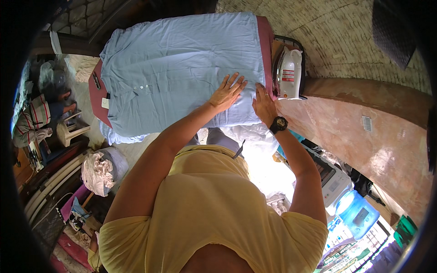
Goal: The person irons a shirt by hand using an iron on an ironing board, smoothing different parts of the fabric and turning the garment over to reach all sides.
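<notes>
A light blue shirt [182, 63] with a few white buttons lies spread over a maroon ironing board [265, 50]. My left hand [226, 94] rests flat on the cloth, fingers spread, near the shirt's hem. Close to its right, my right hand [264, 104] touches the hem at the board's edge with its fingers stretched out. A black watch is on that wrist. Just beyond this hand, a white iron [289, 75] with a red-marked side sits on the rest at the board's right end. Small wrinkles run across the cloth.
A pink stone-like counter [355, 109] runs along the right. Below it stand a white appliance [334, 182] and a blue water jug [357, 214]. To the left are a small stool [70, 132], a bin with crumpled cloth [98, 173] and another person's hand [68, 108].
</notes>
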`<state>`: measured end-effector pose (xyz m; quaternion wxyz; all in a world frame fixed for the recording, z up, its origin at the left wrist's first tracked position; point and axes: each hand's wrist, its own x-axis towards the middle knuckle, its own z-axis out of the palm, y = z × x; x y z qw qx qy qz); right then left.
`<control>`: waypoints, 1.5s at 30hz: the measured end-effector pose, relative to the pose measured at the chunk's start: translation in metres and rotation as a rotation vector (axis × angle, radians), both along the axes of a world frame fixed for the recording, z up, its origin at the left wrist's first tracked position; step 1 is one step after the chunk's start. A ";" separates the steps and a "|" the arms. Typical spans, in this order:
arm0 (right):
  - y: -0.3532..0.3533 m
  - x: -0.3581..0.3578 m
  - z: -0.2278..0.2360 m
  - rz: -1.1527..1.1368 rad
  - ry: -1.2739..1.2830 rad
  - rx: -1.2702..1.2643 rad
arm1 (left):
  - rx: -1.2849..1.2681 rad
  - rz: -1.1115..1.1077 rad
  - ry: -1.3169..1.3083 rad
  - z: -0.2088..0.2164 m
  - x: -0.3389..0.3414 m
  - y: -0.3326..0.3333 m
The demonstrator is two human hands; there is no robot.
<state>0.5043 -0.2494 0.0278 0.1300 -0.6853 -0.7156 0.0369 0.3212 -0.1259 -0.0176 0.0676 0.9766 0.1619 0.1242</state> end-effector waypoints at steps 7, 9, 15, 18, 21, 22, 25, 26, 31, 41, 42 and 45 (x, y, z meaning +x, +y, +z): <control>0.002 -0.009 0.011 -0.005 0.010 -0.038 | -0.083 -0.002 -0.026 0.005 -0.004 0.000; 0.006 -0.006 0.014 -0.026 0.048 -0.142 | -0.111 -0.010 -0.015 0.012 -0.006 0.000; 0.055 0.066 0.045 -0.636 -0.525 0.128 | -0.146 0.006 -0.035 0.013 -0.011 0.001; 0.068 0.113 0.045 -0.846 -0.184 0.121 | -0.185 0.011 -0.054 0.014 -0.008 0.002; 0.068 0.159 0.013 -0.631 0.227 0.237 | -0.229 0.006 -0.116 0.012 -0.004 0.002; 0.072 0.156 0.021 -0.695 0.327 0.135 | -0.241 0.014 -0.135 0.010 -0.006 0.002; 0.083 0.127 0.082 -0.698 0.654 -0.037 | -0.166 0.047 -0.121 0.014 -0.008 0.002; 0.083 0.118 0.096 -0.551 0.547 -0.054 | -0.126 0.071 -0.116 0.012 -0.008 -0.002; 0.068 0.058 0.146 -0.146 0.221 -0.210 | -0.063 0.139 -0.064 0.006 -0.009 -0.014; 0.026 0.053 0.087 -0.037 0.146 -0.191 | -0.271 -0.010 -0.276 0.012 -0.043 -0.002; 0.026 0.052 0.079 -0.042 0.148 -0.163 | -0.382 0.007 -0.345 0.008 -0.043 -0.001; 0.030 0.050 0.071 -0.053 0.134 -0.152 | -0.765 0.246 -0.381 0.034 -0.020 0.020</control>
